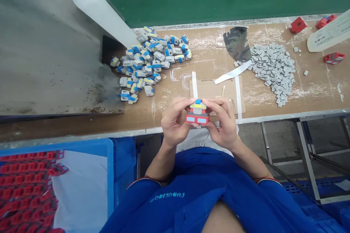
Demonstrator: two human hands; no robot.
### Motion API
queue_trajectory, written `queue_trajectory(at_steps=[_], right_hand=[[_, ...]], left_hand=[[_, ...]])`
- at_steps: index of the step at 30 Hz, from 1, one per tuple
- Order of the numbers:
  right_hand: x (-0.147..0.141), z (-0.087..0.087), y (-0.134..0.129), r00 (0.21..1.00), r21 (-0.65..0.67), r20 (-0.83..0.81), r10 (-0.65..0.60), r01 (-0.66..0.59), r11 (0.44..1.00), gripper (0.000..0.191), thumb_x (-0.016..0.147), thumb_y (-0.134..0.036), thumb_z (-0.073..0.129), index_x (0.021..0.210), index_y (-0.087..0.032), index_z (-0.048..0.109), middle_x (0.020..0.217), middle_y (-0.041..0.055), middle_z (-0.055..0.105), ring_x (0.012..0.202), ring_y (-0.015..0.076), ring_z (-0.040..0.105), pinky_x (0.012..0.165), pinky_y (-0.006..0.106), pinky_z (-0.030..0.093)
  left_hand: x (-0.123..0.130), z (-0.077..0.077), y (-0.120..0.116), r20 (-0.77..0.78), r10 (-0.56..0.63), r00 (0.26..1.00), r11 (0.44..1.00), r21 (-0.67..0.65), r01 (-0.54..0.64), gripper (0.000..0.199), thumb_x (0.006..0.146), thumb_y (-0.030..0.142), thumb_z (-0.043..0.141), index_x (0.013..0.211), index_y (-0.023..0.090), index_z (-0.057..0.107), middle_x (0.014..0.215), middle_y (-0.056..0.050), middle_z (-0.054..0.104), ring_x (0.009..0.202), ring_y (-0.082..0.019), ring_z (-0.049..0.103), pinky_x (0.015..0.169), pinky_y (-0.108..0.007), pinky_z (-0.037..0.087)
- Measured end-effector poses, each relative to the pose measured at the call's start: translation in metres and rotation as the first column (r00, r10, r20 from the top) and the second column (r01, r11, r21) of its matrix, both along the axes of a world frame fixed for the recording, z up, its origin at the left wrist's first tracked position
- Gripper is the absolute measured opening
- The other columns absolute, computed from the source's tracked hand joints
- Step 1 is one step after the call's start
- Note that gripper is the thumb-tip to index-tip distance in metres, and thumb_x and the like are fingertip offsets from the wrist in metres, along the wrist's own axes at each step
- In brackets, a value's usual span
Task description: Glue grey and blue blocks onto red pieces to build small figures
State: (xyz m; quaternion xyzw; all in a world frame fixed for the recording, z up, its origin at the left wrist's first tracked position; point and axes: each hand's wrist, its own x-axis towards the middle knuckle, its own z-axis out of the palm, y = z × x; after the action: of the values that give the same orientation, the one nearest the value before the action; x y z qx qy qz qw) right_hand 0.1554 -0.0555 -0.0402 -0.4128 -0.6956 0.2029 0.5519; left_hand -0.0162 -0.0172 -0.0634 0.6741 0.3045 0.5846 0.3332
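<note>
My left hand [173,121] and right hand [222,122] gripped a red, yellow and grey toy robot figure [197,112], fingers [182,106] curled closely around both sides to hold it level and steady above the workbench [166,111] edge. A cardboard sheet [210,91] lay just beyond, between heaps of blue-and-grey parts [149,62] and grey parts [273,71].

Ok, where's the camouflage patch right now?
In the head view, the camouflage patch lies near the far edge of the bench, just left of the heap of small grey pieces.
</note>
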Motion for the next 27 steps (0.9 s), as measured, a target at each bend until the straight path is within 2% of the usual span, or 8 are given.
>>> queue_trajectory(at_steps=[5, 10, 12, 16, 21, 27], right_hand=[[-0.016, 0.001, -0.001, 0.995, -0.023, -0.053, -0.089, 0.088, 0.996, 0.056, 0.112, -0.046, 0.055, 0.164, -0.029, 0.049, 0.124, 0.0123, 0.060, 0.112, 0.0260, 0.064, 0.082, 0.040, 0.067], [-0.022, 0.002, 0.001, 0.993, -0.003, 0.006, -0.116, 0.116, 0.993, 0.056, 0.114, -0.045, 0.049, 0.166, -0.025, 0.045, 0.124, 0.0134, 0.059, 0.112, 0.0266, 0.063, 0.091, 0.043, 0.066], [-0.020, 0.002, 0.003, 0.993, 0.017, 0.035, -0.114, 0.114, 0.993, 0.055, 0.115, -0.044, 0.047, 0.166, -0.024, 0.045, 0.123, 0.0134, 0.060, 0.112, 0.0268, 0.062, 0.093, 0.043, 0.064], [-0.015, 0.000, 0.009, 0.990, 0.033, 0.086, -0.109, 0.107, 0.994, 0.053, 0.115, -0.042, 0.048, 0.164, -0.024, 0.045, 0.116, 0.0110, 0.063, 0.102, 0.0254, 0.062, 0.087, 0.042, 0.063], [-0.014, -0.003, 0.016, 0.997, 0.099, 0.073, -0.035, 0.028, 0.995, 0.052, 0.113, -0.039, 0.054, 0.160, -0.017, 0.050, 0.107, 0.0086, 0.061, 0.092, 0.0227, 0.058, 0.081, 0.038, 0.060], [-0.021, -0.005, 0.018, 0.998, 0.172, 0.051, -0.049, 0.039, 0.984, 0.056, 0.115, -0.040, 0.047, 0.166, -0.016, 0.043, 0.106, 0.0085, 0.061, 0.088, 0.0222, 0.056, 0.075, 0.036, 0.059]], left_hand=[[0.008, -0.006, 0.001, 0.170, -0.032, 0.985, 0.991, -0.121, 0.053, 0.050, 0.095, 0.060, 0.078, 0.135, 0.030, 0.079, 0.106, -0.006, 0.074, 0.092, -0.018, 0.068, 0.079, -0.027, 0.057], [0.008, -0.010, 0.000, 0.188, -0.016, 0.982, 0.981, -0.189, 0.052, 0.053, 0.092, 0.065, 0.079, 0.131, 0.030, 0.081, 0.097, -0.004, 0.070, 0.085, -0.017, 0.066, 0.074, -0.025, 0.055], [0.008, -0.012, 0.001, 0.187, -0.006, 0.982, 0.980, -0.194, 0.042, 0.052, 0.090, 0.064, 0.081, 0.129, 0.030, 0.081, 0.099, -0.004, 0.071, 0.087, -0.017, 0.066, 0.075, -0.026, 0.056], [0.010, -0.015, 0.003, 0.232, 0.009, 0.973, 0.979, -0.199, 0.038, 0.048, 0.089, 0.060, 0.084, 0.128, 0.033, 0.081, 0.103, -0.003, 0.068, 0.086, -0.015, 0.065, 0.074, -0.023, 0.056], [0.010, -0.016, 0.004, 0.280, -0.006, 0.960, 0.982, -0.181, 0.059, 0.049, 0.089, 0.060, 0.085, 0.128, 0.032, 0.081, 0.100, -0.002, 0.064, 0.084, -0.012, 0.063, 0.073, -0.019, 0.055], [0.002, -0.015, 0.005, 0.304, 0.022, 0.952, 0.972, -0.230, 0.051, 0.046, 0.082, 0.058, 0.091, 0.118, 0.031, 0.083, 0.093, -0.001, 0.064, 0.075, -0.011, 0.065, 0.066, -0.020, 0.055]])
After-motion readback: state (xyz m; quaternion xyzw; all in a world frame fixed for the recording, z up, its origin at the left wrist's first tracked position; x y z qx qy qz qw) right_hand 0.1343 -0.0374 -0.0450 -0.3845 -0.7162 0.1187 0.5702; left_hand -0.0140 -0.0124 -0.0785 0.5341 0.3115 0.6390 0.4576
